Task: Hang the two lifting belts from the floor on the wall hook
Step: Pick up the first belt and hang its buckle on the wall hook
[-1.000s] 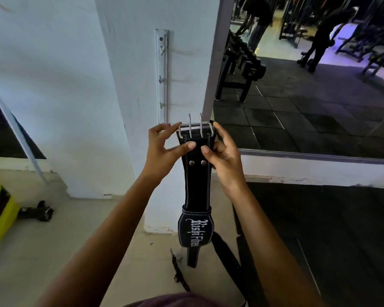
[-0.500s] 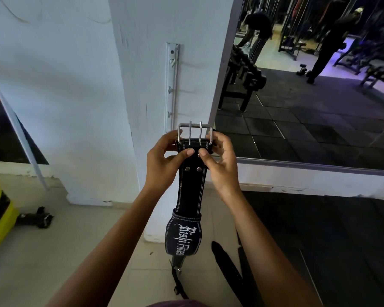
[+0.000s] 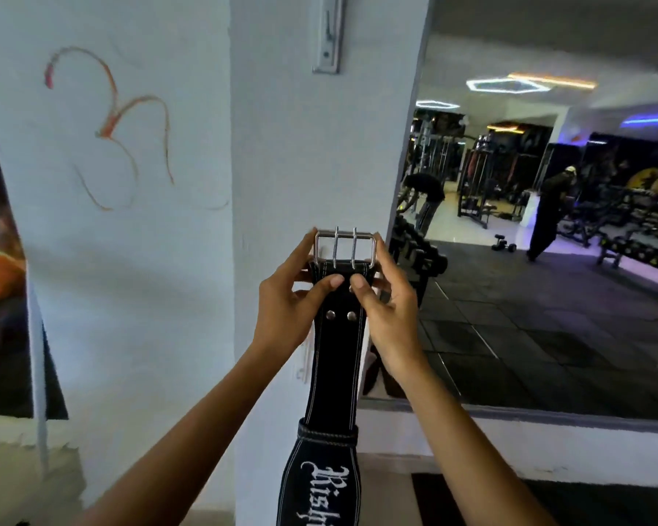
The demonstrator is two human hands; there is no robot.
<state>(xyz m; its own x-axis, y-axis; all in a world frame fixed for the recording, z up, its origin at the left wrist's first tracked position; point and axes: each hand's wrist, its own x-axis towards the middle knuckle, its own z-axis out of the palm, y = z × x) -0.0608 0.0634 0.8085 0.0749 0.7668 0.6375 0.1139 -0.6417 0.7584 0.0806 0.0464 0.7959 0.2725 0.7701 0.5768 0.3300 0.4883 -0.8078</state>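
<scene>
Both hands hold the buckle end of one black lifting belt (image 3: 337, 358) in front of the white pillar (image 3: 282, 165). Left hand (image 3: 289, 301): thumb pressed on the leather face just below the buckle, fingers wrapped behind the left edge, clenched on the belt. Centre: the steel buckle (image 3: 345, 247) stands upright with both prongs pointing up; the strap hangs straight down from it, lettered end at the bottom edge of the view. Right hand (image 3: 386, 305): mirrors the left, thumb on the face, fingers behind the right edge, also grasping the belt. Change over the last second: the belt has been lifted higher and the view has tilted up, so the floor and the second belt lying on it are no longer in frame; the metal hook rail (image 3: 329, 36) now sits well above the buckle, only its lower end showing. Judgement: the first belt is mid-raise toward the rail, not yet hung; the buckle frame must still climb to catch a hook. Right of the pillar, a mirror (image 3: 547, 222) reflects the gym.
</scene>
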